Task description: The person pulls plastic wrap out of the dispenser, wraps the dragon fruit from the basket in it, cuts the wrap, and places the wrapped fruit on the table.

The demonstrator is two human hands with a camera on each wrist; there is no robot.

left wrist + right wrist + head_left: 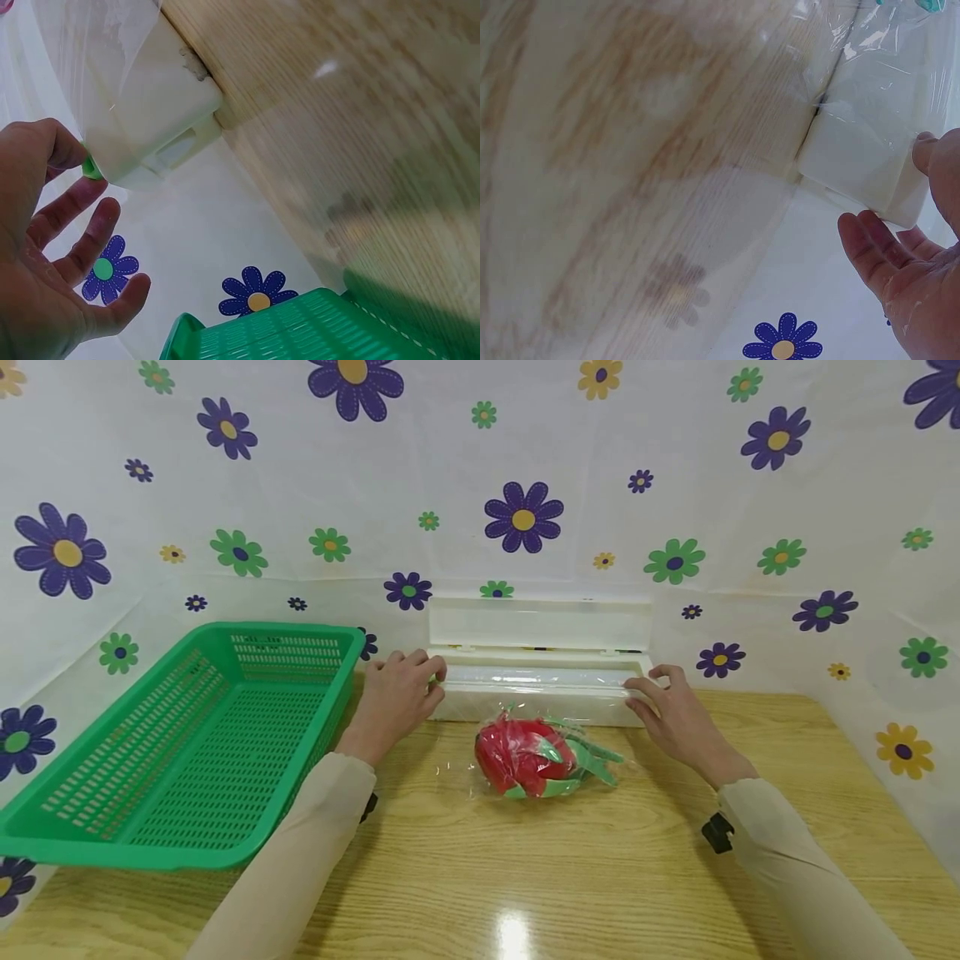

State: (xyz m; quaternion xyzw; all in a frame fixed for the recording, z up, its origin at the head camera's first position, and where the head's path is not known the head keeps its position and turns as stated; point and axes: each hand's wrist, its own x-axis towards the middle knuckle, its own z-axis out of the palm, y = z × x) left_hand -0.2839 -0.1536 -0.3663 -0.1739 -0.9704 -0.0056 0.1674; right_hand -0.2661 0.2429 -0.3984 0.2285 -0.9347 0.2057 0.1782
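Note:
A white cling film box (525, 707) stands at the back of the table, its lid (540, 625) raised and the film roll (536, 677) showing inside. At its left end my left hand (401, 697) pinches a small green slide cutter (91, 166) between thumb and finger; the other fingers are spread. My right hand (678, 718) grips the box's right end, thumb in front and fingers around the end. Clear film runs from the box over a red dragon fruit (525, 756) with green leaf tips, which lies on its side before the box.
A green plastic basket (348, 664) with slotted walls stands on the left, close to my left forearm. Behind the wooden table (600, 877) hangs a white flower-printed cloth (450, 468), which also covers both sides.

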